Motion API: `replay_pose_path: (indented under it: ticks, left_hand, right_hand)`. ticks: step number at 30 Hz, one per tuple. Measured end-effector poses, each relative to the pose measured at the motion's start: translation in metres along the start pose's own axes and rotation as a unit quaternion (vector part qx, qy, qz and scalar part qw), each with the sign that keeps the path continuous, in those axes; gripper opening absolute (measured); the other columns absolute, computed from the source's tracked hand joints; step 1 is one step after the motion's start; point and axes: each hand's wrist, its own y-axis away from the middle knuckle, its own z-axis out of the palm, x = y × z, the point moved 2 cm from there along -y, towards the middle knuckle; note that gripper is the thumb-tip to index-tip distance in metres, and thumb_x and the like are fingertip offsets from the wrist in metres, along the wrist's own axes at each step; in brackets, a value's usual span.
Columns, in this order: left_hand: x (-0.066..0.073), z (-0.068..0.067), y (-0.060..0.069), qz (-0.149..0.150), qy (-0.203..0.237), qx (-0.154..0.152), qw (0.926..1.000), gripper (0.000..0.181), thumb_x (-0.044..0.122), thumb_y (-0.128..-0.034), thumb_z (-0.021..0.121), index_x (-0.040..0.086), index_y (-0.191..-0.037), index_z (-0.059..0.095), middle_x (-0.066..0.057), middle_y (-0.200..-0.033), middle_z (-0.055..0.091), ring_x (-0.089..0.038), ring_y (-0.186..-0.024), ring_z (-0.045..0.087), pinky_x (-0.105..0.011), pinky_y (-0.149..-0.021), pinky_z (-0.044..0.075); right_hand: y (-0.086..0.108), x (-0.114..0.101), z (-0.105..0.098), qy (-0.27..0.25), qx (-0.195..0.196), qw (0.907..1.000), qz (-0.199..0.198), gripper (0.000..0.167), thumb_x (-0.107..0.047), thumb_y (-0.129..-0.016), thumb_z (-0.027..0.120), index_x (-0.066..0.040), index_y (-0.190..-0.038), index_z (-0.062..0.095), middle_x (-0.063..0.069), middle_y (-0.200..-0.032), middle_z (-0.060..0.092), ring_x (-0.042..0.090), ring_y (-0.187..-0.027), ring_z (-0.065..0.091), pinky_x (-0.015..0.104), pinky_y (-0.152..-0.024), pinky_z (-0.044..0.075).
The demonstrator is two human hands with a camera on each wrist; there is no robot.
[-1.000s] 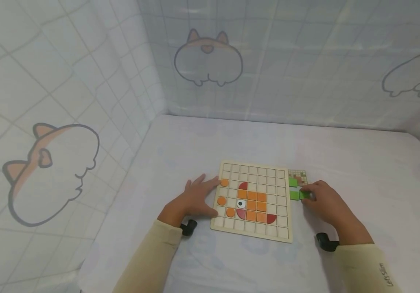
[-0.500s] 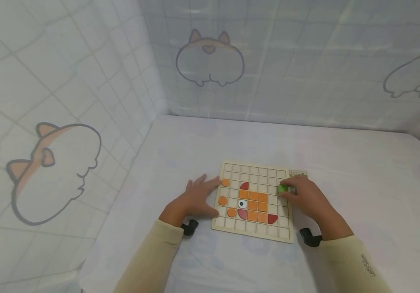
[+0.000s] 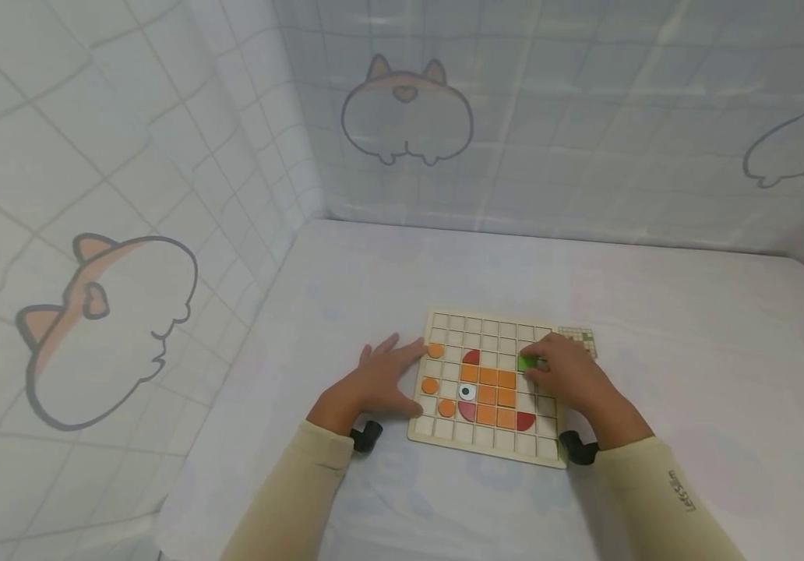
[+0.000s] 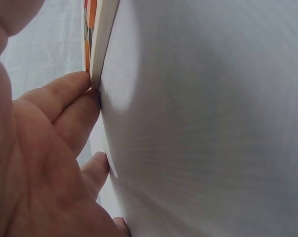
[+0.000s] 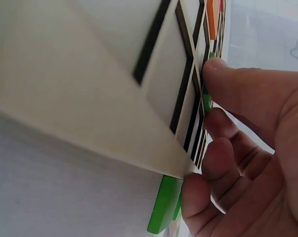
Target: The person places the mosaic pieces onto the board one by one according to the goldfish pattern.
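A light wooden grid board (image 3: 486,450) lies flat on the table. My left hand (image 3: 374,386) rests at its left side, fingers spread, thumb and fingertips touching the edge. With thumb and fingers, my right hand (image 3: 573,378) pinches a green square tile (image 3: 524,364) at a cell right of the orange square tiles (image 3: 488,379); whether it is seated cannot be told. Near these sit a white eye tile (image 3: 467,392), a pink quarter-round tile (image 3: 467,411), and red quarter-round tiles (image 3: 526,421). Orange discs (image 3: 430,386) occupy cells at the left.
A small pattern card (image 3: 587,339) lies past the board's right edge, partly behind my right hand. In the right wrist view, more green tiles (image 5: 163,205) lie beside the board. Patterned cloth walls (image 3: 402,187) rise behind and left of the white table (image 3: 374,280).
My right hand has picked up a green tile from beside the board and carried it left over the grid to a cell near the orange squares. My left hand has stayed at the edge.
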Motion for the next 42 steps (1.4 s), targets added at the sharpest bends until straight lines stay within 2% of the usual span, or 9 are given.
replay_pose_path:
  ticks: [5, 12, 18, 21, 24, 28, 31, 38, 42]
  left_hand:
    - [0.002, -0.003, 0.002, -0.004, -0.002, 0.001, 1.0, 0.102, 0.04, -0.0719, 0.086, 0.037, -0.159, 0.033, 0.014, -0.167, 0.028, -0.021, -0.16, 0.002, -0.057, -0.127, -0.003]
    - [0.003, -0.002, 0.003, -0.003, 0.005, -0.001, 1.0, 0.103, 0.039, -0.072, 0.086, 0.036, -0.159, 0.032, 0.015, -0.167, 0.028, -0.02, -0.16, 0.003, -0.056, -0.128, -0.003]
    - [0.004, -0.001, 0.003, -0.011, 0.001, 0.001, 0.9999, 0.103, 0.039, -0.0717, 0.087, 0.037, -0.159, 0.033, 0.014, -0.167, 0.028, -0.02, -0.16, 0.002, -0.056, -0.128, -0.003]
    - [0.004, -0.001, 0.002, -0.012, 0.001, 0.0, 0.9999, 0.103, 0.038, -0.0716, 0.087, 0.037, -0.159, 0.033, 0.014, -0.167, 0.028, -0.021, -0.16, 0.002, -0.055, -0.128, -0.003]
    - [0.004, -0.001, 0.003, -0.012, 0.004, -0.001, 0.9999, 0.103, 0.038, -0.0715, 0.087, 0.037, -0.159, 0.033, 0.014, -0.167, 0.029, -0.02, -0.16, 0.002, -0.055, -0.128, -0.003]
    - [0.004, -0.002, 0.003, -0.011, 0.006, -0.002, 0.9999, 0.103, 0.038, -0.0717, 0.088, 0.037, -0.159, 0.033, 0.014, -0.167, 0.028, -0.021, -0.16, 0.002, -0.056, -0.128, -0.003]
    - [0.005, -0.003, 0.004, -0.009, 0.007, -0.002, 0.9999, 0.102, 0.038, -0.0719, 0.087, 0.037, -0.159, 0.034, 0.014, -0.167, 0.028, -0.021, -0.16, 0.002, -0.056, -0.128, -0.003]
    - [0.005, -0.002, 0.004, -0.015, 0.015, -0.003, 0.9998, 0.104, 0.036, -0.0711, 0.088, 0.037, -0.159, 0.033, 0.012, -0.167, 0.03, -0.02, -0.16, 0.002, -0.055, -0.128, -0.004]
    - [0.005, -0.004, 0.004, -0.009, 0.012, -0.003, 0.9999, 0.103, 0.035, -0.0716, 0.088, 0.036, -0.159, 0.034, 0.013, -0.167, 0.03, -0.021, -0.16, 0.002, -0.055, -0.128, -0.005]
  right_hand:
    - [0.001, -0.002, -0.001, 0.0, 0.001, 1.0, -0.005, 0.038, -0.019, -0.092, 0.073, -0.008, -0.128, 0.07, 0.018, -0.13, 0.063, 0.043, -0.129, 0.051, 0.067, -0.118, 0.026]
    - [0.011, 0.005, -0.007, -0.017, 0.004, 0.9997, 0.015, 0.047, -0.023, -0.093, 0.071, -0.006, -0.136, 0.064, 0.02, -0.133, 0.061, 0.041, -0.124, 0.054, 0.061, -0.103, 0.047]
    - [0.024, 0.027, -0.013, -0.015, 0.035, 0.9989, 0.027, 0.047, -0.021, -0.093, 0.071, -0.005, -0.136, 0.064, 0.024, -0.14, 0.055, 0.039, -0.112, 0.06, 0.057, -0.093, 0.052]
    - [0.031, 0.038, -0.014, -0.018, 0.035, 0.9982, 0.046, 0.047, -0.02, -0.091, 0.072, -0.006, -0.135, 0.064, 0.023, -0.139, 0.055, 0.033, -0.1, 0.06, 0.05, -0.084, 0.054]
    - [0.035, 0.048, -0.014, -0.024, 0.027, 0.9971, 0.067, 0.05, -0.019, -0.09, 0.073, -0.006, -0.137, 0.063, 0.023, -0.136, 0.057, 0.033, -0.1, 0.059, 0.047, -0.08, 0.055]
    - [0.038, 0.055, -0.013, -0.032, 0.015, 0.9957, 0.086, 0.053, -0.019, -0.089, 0.073, -0.005, -0.139, 0.06, 0.023, -0.136, 0.056, 0.034, -0.103, 0.058, 0.048, -0.082, 0.055]
    - [0.038, 0.056, -0.01, -0.033, 0.015, 0.9963, 0.077, 0.05, -0.018, -0.089, 0.074, -0.005, -0.136, 0.062, 0.023, -0.139, 0.056, 0.036, -0.106, 0.059, 0.051, -0.085, 0.054]
    - [0.037, 0.05, -0.005, -0.019, 0.016, 0.9974, 0.068, 0.045, -0.014, -0.09, 0.074, -0.004, -0.133, 0.064, 0.026, -0.149, 0.05, 0.047, -0.138, 0.045, 0.063, -0.107, 0.044]
    - [0.04, 0.051, -0.007, -0.013, 0.019, 0.9967, 0.077, 0.045, -0.016, -0.092, 0.072, -0.003, -0.133, 0.064, 0.026, -0.143, 0.055, 0.046, -0.133, 0.048, 0.063, -0.104, 0.045]
